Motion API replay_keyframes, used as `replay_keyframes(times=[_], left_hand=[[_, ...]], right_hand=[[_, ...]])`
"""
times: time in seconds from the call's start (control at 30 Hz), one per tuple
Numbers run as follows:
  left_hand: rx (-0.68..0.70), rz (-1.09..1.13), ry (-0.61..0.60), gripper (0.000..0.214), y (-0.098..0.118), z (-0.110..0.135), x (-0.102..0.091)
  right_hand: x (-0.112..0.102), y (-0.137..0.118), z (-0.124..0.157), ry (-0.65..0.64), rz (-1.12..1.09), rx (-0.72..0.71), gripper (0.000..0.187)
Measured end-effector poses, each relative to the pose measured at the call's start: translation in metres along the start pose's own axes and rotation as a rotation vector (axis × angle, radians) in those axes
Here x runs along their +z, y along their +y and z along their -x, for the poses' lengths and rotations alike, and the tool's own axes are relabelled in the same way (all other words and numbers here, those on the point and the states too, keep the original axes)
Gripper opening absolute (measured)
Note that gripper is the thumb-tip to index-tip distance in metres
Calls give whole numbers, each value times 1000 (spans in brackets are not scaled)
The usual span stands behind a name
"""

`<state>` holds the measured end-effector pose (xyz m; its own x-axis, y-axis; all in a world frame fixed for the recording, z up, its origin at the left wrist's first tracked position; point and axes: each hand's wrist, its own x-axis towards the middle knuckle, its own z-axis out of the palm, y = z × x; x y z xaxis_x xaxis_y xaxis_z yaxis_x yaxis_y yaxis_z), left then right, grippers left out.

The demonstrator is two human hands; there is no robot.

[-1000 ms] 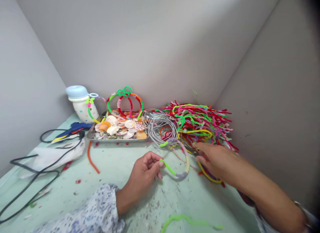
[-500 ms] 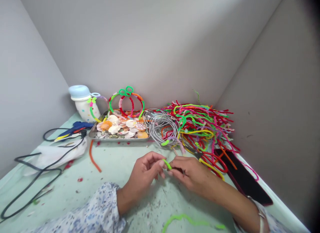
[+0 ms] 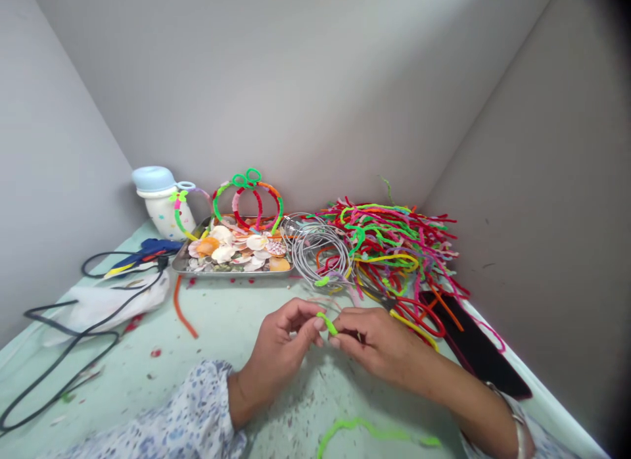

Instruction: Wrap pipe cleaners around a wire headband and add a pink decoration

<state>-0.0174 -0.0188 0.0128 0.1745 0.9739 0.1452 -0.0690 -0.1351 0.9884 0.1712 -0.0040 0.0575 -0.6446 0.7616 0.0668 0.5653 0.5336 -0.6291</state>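
Note:
My left hand [image 3: 280,340] and my right hand [image 3: 374,340] meet in front of me above the pale green table top [image 3: 231,380]. Between their fingertips is a short lime green pipe cleaner [image 3: 328,323], pinched by both hands. A thin, faint loop [image 3: 328,304] rises behind my fingers, and its lower part is hidden by them. A tangled pile of multicoloured pipe cleaners [image 3: 389,248] lies just beyond my right hand, and a coil of grey wire [image 3: 315,252] lies beyond my left.
Against the back wall stand a steel tray of seashells [image 3: 221,273], pipe-cleaner rings [image 3: 249,202] and a white jar with a blue lid [image 3: 160,209]. A glue gun [image 3: 148,250] and black cable [image 3: 59,354] lie left; a black phone-like slab [image 3: 473,344] lies right.
My right hand has moved left from the pile to join my left hand at the lime green pipe cleaner. The ring held low on the table has risen and is mostly hidden.

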Motion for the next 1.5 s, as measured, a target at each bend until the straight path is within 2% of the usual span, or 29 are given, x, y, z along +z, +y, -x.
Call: replay_keyframes(times=[0.13, 0.47, 0.6, 0.7, 0.87, 0.97, 1.1, 1.17, 1.33, 1.4, 1.43, 1.5], left_hand=[[13, -34, 13, 14, 2, -1, 0], [-73, 38, -41, 17, 4, -4, -1], [-78, 155, -88, 22, 4, -5, -3], [-101, 301, -64, 25, 5, -10, -5], [-343, 519, -84, 30, 5, -19, -9], [-329, 563, -84, 28, 6, -21, -12], [-281, 561, -34, 28, 8, -24, -16], [-259, 525, -31, 22, 7, -26, -16], [-185, 495, -3, 17, 8, -26, -16], [-165, 494, 12, 18, 10, -25, -16], [-157, 494, 20, 18, 12, -24, -16], [-139, 490, 29, 17, 14, -22, -15]], right_hand=[[2, 1, 0, 1, 7, -3, 24], [1, 1, -1, -6, 74, -20, 24], [-7, -4, 7, 8, 240, 11, 17], [-14, -11, 17, 53, 435, 27, 14], [-16, -24, 27, 63, 712, -119, 17], [-15, -21, 24, 61, 776, -178, 20], [-15, -4, 14, 97, 806, -177, 19], [-15, 7, 9, 146, 747, -179, 18], [-17, 35, -1, 362, 405, -78, 27], [-15, 44, -5, 525, 69, 71, 28], [-13, 47, -7, 560, -148, 174, 26], [-7, 48, -9, 507, -569, 353, 22]])
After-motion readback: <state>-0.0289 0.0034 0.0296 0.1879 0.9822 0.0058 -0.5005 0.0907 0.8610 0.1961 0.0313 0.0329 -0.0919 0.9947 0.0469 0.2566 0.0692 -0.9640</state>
